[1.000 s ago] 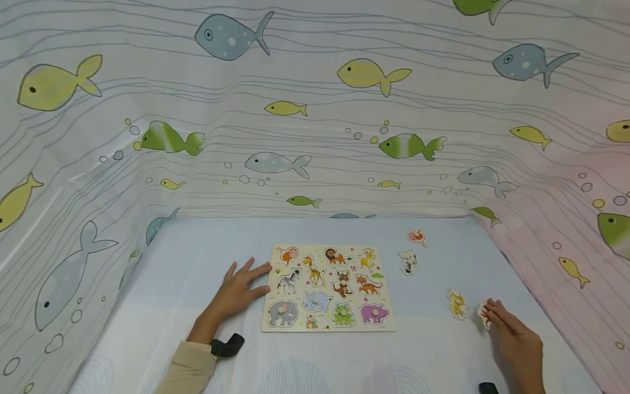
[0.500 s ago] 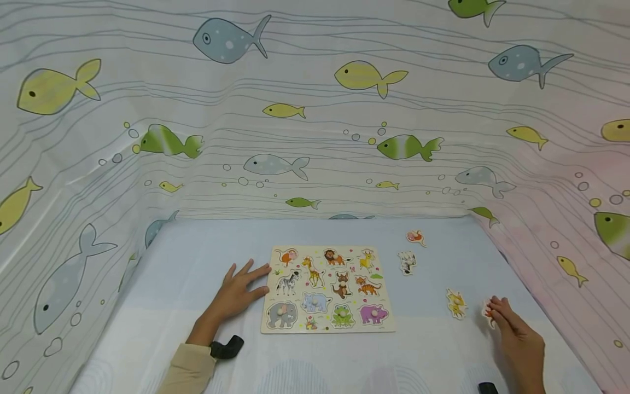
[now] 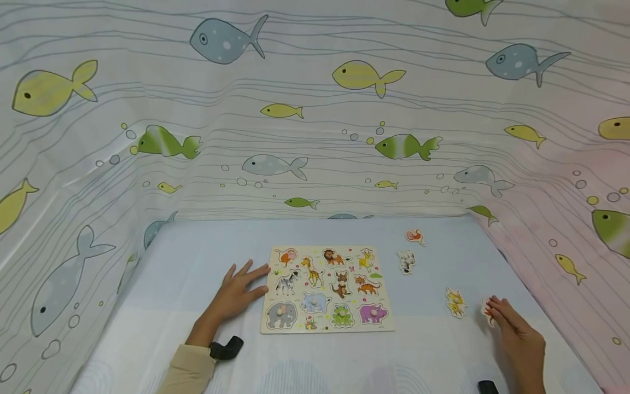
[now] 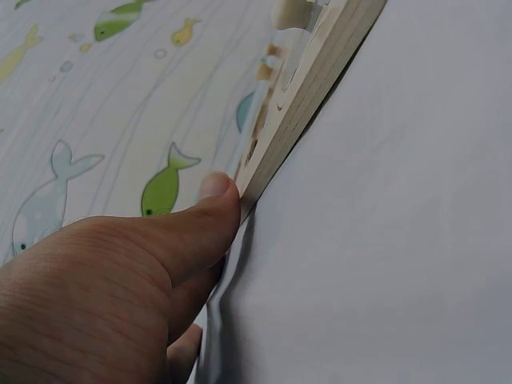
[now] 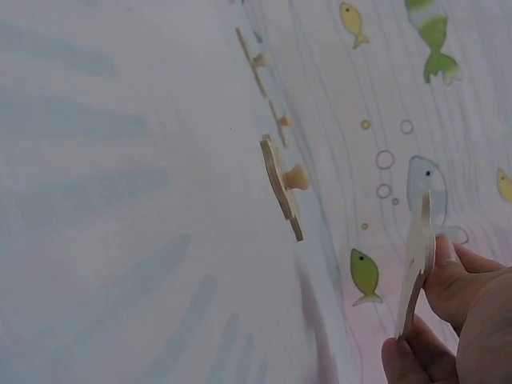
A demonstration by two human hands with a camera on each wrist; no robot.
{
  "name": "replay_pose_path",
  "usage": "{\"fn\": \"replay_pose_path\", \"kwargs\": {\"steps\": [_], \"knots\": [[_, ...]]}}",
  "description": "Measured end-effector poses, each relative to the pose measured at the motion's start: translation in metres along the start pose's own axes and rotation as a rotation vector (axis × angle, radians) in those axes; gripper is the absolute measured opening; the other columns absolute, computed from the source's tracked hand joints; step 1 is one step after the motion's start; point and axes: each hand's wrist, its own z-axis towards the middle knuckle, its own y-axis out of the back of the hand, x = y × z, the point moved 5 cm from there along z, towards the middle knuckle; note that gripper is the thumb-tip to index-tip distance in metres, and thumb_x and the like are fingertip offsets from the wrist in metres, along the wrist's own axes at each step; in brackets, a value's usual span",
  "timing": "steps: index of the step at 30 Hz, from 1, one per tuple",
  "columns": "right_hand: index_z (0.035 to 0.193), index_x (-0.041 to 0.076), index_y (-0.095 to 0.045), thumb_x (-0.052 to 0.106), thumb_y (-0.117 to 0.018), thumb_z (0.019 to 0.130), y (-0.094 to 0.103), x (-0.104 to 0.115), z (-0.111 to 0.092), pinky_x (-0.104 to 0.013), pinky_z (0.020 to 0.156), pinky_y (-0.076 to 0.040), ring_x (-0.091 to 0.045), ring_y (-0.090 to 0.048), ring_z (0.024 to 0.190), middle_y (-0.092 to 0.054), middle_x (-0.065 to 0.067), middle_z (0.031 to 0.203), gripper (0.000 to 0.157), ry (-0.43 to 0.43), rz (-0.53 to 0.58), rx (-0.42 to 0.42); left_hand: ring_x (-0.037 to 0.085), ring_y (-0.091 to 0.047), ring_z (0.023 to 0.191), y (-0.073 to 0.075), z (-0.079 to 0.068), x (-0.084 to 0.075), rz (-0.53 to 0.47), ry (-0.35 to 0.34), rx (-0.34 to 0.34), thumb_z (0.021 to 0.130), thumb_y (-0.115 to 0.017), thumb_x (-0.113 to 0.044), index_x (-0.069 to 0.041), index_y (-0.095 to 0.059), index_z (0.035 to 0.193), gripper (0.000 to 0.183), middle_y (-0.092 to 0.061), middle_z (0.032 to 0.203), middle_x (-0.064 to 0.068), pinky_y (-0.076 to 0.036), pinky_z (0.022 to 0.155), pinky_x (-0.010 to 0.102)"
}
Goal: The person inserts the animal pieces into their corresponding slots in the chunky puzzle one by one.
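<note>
A wooden animal puzzle board [image 3: 389, 323] lies mid-table in the head view. My left hand [image 3: 236, 295], fingers spread, touches its left edge; the left wrist view shows the thumb [image 4: 216, 192] against the board's side [image 4: 308, 108]. On the right, my right hand [image 3: 519, 334] pinches an orange-red and white puzzle piece [image 3: 487, 311] between thumb and fingers. In the right wrist view this piece [image 5: 416, 264] stands on edge, showing its pale back; its animal is mostly hidden. A yellow knobbed piece [image 3: 455, 303] lies just left of that hand.
Farther back lie a black-and-white piece [image 3: 406, 262] and a red-orange piece [image 3: 415, 236]. Knobs show on the elephant [image 3: 290, 317], frog [image 3: 343, 322] and hippo [image 3: 366, 312] in the board's front row. Fish-printed cloth [image 3: 339, 180] walls in the table's back and sides.
My right hand has shifted slightly to the right with the pinched piece over the past second. The left hand stays at the board's edge; the loose pieces lie as before.
</note>
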Motion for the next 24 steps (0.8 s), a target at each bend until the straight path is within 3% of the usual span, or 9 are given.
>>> {"fn": "replay_pose_path", "kwargs": {"steps": [8,16,19,24], "knots": [[0.118,0.006,-0.074,0.004,-0.069,0.093,0.0000,0.0030,-0.0001,0.005,0.090,-0.041,0.018,-0.053,0.119,-0.071,0.000,0.125,0.025,0.050,0.026,0.001,0.041,-0.029,0.150,-0.0011,-0.0004,0.0016,-0.001,-0.004,0.005,0.093,-0.069,-0.039,-0.021,-0.059,0.141,0.052,-0.054,0.149,0.002,-0.003,0.125,0.060],[0.119,0.003,-0.073,0.008,-0.065,0.097,-0.0032,0.0032,0.0010,0.006,0.086,-0.041,0.024,-0.051,0.114,-0.068,0.013,0.125,0.024,0.004,0.000,0.032,0.041,-0.029,0.149,-0.0006,-0.0002,0.0017,-0.007,-0.019,-0.004,0.094,-0.068,-0.039,-0.020,-0.058,0.141,0.052,-0.055,0.148,0.003,-0.004,0.125,0.060],[0.119,0.002,-0.072,0.009,-0.065,0.097,-0.0053,0.0044,-0.0004,0.007,0.085,-0.041,0.027,-0.049,0.110,-0.067,0.012,0.125,0.024,-0.012,-0.024,0.047,0.042,-0.030,0.149,-0.0002,-0.0001,0.0015,-0.007,-0.023,-0.008,0.094,-0.068,-0.039,-0.020,-0.059,0.141,0.052,-0.055,0.148,0.003,-0.005,0.125,0.060],[0.121,0.002,-0.071,0.007,-0.065,0.096,-0.0074,0.0060,-0.0010,0.005,0.086,-0.042,0.023,-0.051,0.113,-0.067,-0.004,0.130,0.026,-0.020,-0.014,0.039,0.041,-0.030,0.149,-0.0023,0.0002,0.0034,-0.002,-0.028,-0.003,0.094,-0.068,-0.040,-0.020,-0.059,0.141,0.052,-0.055,0.148,0.003,-0.004,0.125,0.059]]}}
